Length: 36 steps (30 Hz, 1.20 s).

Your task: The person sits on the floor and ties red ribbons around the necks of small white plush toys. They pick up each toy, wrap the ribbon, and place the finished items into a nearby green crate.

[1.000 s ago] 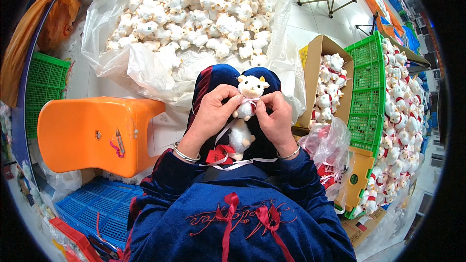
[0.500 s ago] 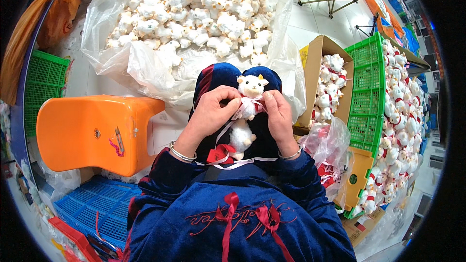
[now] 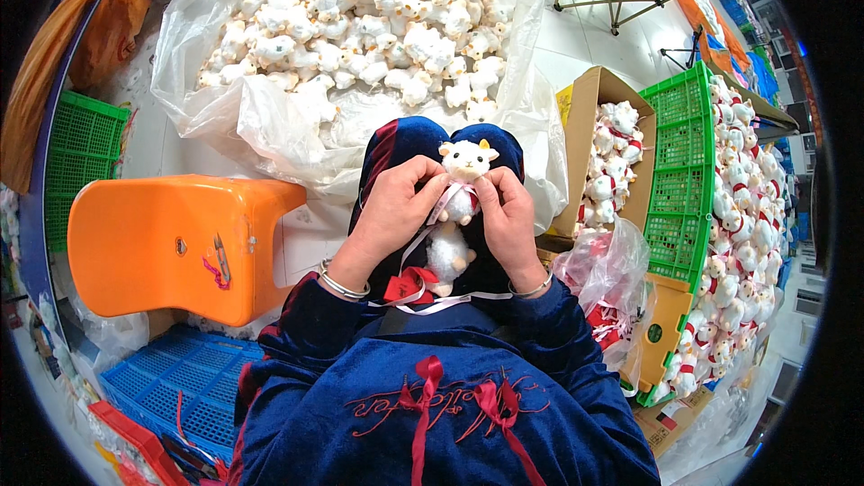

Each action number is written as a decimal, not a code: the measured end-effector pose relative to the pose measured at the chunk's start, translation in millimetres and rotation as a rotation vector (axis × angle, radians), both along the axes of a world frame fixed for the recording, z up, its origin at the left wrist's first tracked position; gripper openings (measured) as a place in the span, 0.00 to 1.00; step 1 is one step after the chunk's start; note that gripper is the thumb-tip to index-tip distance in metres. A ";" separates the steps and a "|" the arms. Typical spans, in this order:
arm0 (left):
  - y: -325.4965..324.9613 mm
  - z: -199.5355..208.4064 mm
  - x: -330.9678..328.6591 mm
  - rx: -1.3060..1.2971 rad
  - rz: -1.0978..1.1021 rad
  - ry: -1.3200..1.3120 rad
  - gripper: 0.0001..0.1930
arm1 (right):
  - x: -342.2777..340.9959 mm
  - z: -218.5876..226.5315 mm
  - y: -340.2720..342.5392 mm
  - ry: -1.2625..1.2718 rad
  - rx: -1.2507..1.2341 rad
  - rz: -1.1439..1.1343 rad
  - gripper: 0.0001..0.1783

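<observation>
A small white plush sheep [image 3: 466, 160] with a yellow horn stands upright between my knees, facing me. Around its neck runs a pale pink ribbon [image 3: 459, 190]. My left hand [image 3: 394, 211] pinches the ribbon at one side of the neck, fingers closed. On the other side, my right hand [image 3: 509, 223] is closed in a pinch at the ribbon, close against the toy. Below it on my lap lies another white plush piece [image 3: 447, 256], with a coil of red ribbon [image 3: 409, 285] beside it. White ribbon ends trail across my lap.
Ahead, a clear plastic sheet [image 3: 193, 81] holds a heap of white plush toys [image 3: 360, 22]. At left stand an orange stool [image 3: 135, 247] with thread snips [image 3: 221, 259] and a blue crate [image 3: 180, 387]. A cardboard box [image 3: 585, 108] and green crate [image 3: 675, 171] are right.
My right hand has moved inward and slightly down, nearer the toy's neck. The ribbon there looks drawn closer, and my left hand has barely shifted.
</observation>
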<state>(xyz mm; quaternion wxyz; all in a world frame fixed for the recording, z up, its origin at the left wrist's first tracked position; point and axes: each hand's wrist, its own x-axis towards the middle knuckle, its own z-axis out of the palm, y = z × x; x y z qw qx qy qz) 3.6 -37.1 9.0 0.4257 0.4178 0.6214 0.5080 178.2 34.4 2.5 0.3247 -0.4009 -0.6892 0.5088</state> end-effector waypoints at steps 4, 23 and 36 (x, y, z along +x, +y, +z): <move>-3.2 -2.0 -3.9 -0.043 -0.018 -0.046 0.08 | 10.4 -3.8 11.2 0.037 -0.183 0.054 0.09; -8.3 -12.2 -6.1 0.053 -0.128 0.085 0.09 | 27.9 11.2 28.1 -0.077 -0.350 0.303 0.24; -5.7 3.4 0.8 0.056 -0.063 0.295 0.07 | -4.8 8.4 7.3 -0.171 -0.048 0.129 0.29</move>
